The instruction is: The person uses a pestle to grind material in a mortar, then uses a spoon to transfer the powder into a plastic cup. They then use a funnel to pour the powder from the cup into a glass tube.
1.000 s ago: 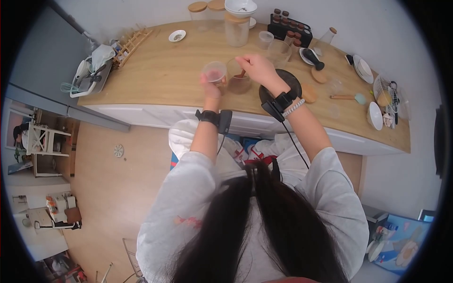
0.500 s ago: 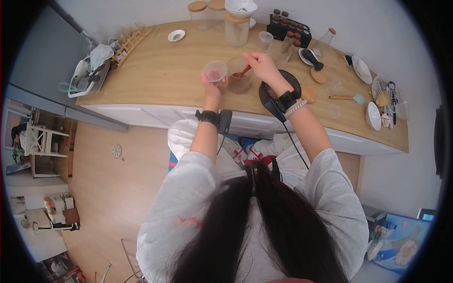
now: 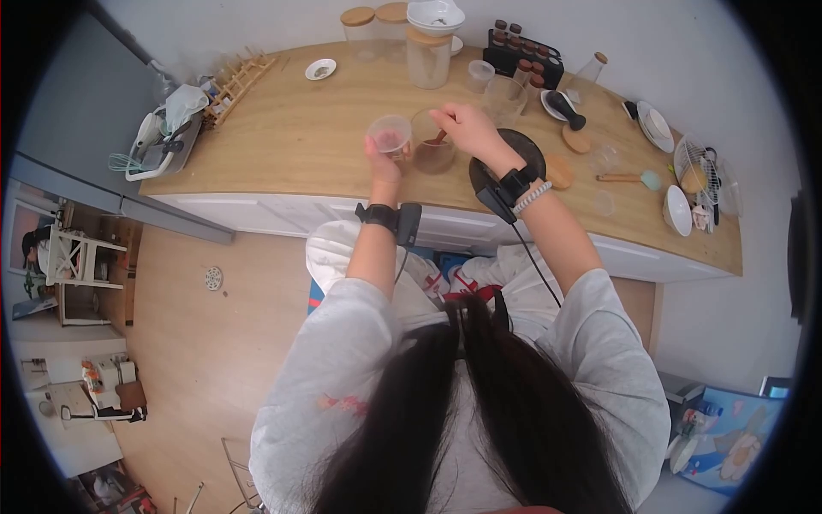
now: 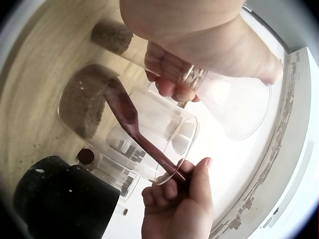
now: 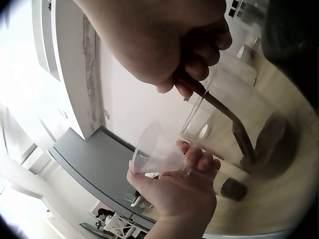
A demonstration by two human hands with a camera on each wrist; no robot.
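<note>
My left hand holds a slim glass bottle by its neck, just below a clear funnel set in the mouth. Brown powder lies in the bottom of this bottle. My right hand pinches the handle of a reddish-brown spoon. The spoon slants into a wide clear jar, its bowl down at the brown powder inside. Funnel and jar stand side by side in the head view, the funnel to the left.
A black mortar stands just right of the jar, beneath my right wrist. Behind are a clear beaker and a black spice rack. A black pestle, a spatula and a white bowl lie farther right.
My right hand moved a little right with the spoon, tilting its handle over, then came back left with the handle steeper. My left hand and the funnel have hardly moved.
</note>
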